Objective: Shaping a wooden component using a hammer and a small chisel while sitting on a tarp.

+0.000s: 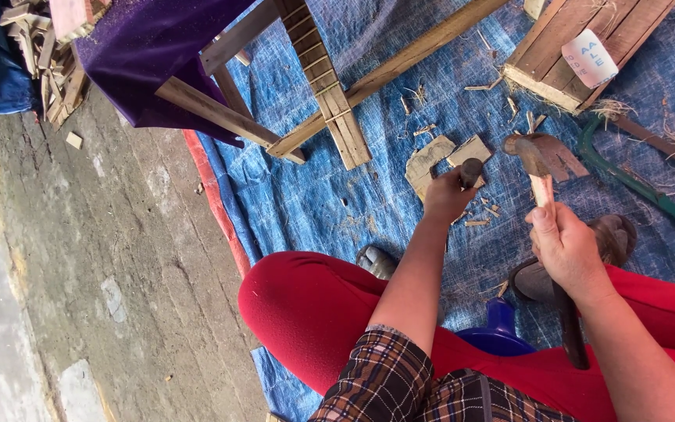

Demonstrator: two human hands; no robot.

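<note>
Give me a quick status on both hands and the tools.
Left hand gripping dark chisel handle over small wood piece. Right hand holding hammer raised. Wood chips around the piece.

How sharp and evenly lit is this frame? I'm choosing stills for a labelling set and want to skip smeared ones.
Head view: soft, even daylight, no hard shadows or glare. The left hand on its dark rod and the blue tarp are fairly crisp; the right hand and hammer look slightly soft. Wide-angle bending shows in the wooden frame near the top edge.
</note>
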